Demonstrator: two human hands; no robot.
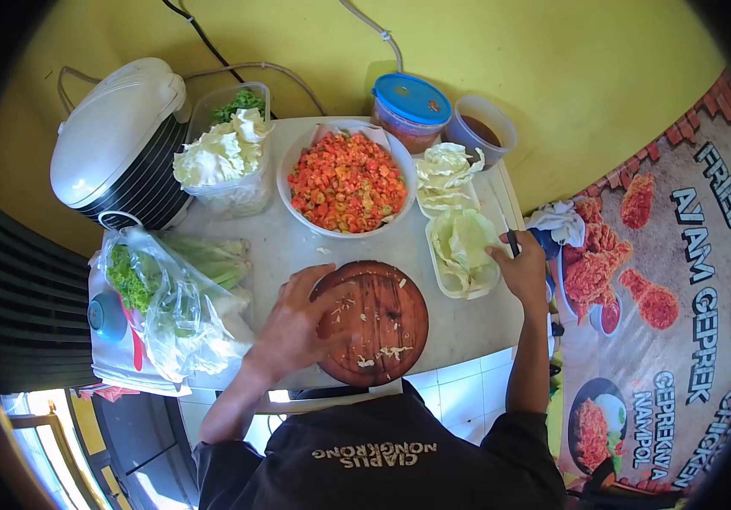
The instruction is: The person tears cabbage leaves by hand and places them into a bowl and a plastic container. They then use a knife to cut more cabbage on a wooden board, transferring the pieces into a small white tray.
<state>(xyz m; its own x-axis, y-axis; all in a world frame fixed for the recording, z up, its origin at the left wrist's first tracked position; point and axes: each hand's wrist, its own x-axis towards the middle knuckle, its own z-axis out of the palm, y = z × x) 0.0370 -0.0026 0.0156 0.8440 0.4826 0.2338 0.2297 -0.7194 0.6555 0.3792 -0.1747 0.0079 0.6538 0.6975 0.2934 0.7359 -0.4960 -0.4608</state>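
Note:
A round wooden cutting board [392, 310] lies at the front of the table, with small pale cabbage scraps on it. Over its left side is my left hand [297, 319], fingers spread and holding nothing. My right hand [523, 265] grips a knife [513, 243] by its dark handle, the blade pointing away from me. That hand is at the right edge of a white tray [472, 287] of pale green cabbage leaves [460, 242], its fingertips by the leaves. Behind it, more cabbage leaves [448, 174] fill a second tray.
A white bowl [285, 194] of chopped red tomato stands behind the board. To the left are a rice cooker [114, 136], a clear container [250, 202] of greens and a plastic bag [182, 314] of vegetables. A blue-lidded tub [414, 98] and a cup [494, 153] of brown liquid stand at the back.

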